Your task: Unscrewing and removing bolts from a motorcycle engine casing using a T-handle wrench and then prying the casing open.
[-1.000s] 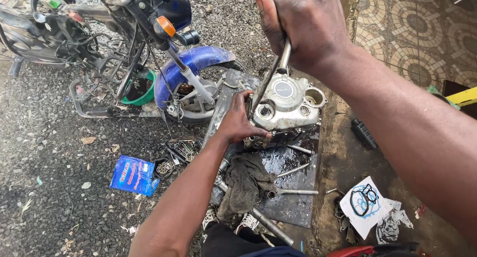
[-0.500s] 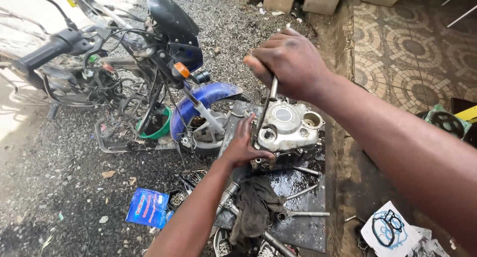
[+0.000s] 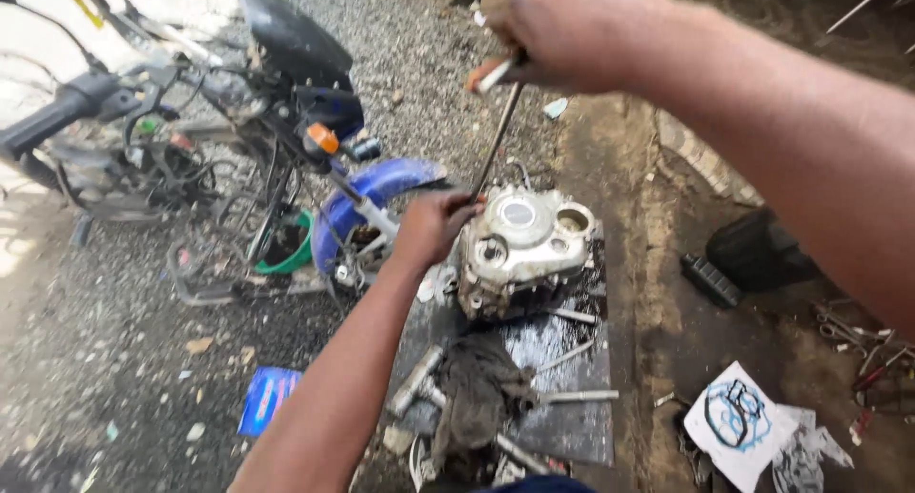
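Observation:
A silver engine casing (image 3: 524, 250) sits on a dark oily metal sheet (image 3: 572, 417) on the ground. My right hand (image 3: 581, 30) is clenched around the top of a long thin screwdriver (image 3: 496, 145) that slants down to the casing's left edge. My left hand (image 3: 434, 228) grips the casing's left side, right where the tool's tip meets it. The tip itself is hidden behind my fingers.
A stripped motorcycle (image 3: 248, 140) with a blue mudguard (image 3: 376, 193) stands at left on gravel. A greasy rag (image 3: 481, 393), bolts and rods lie on the sheet. A blue packet (image 3: 267, 398) is at lower left, a white gasket packet (image 3: 739, 421) and tools at lower right.
The view has tilted and moved closer. My right hand has risen toward the top of the frame with the screwdriver; my left hand stays on the casing.

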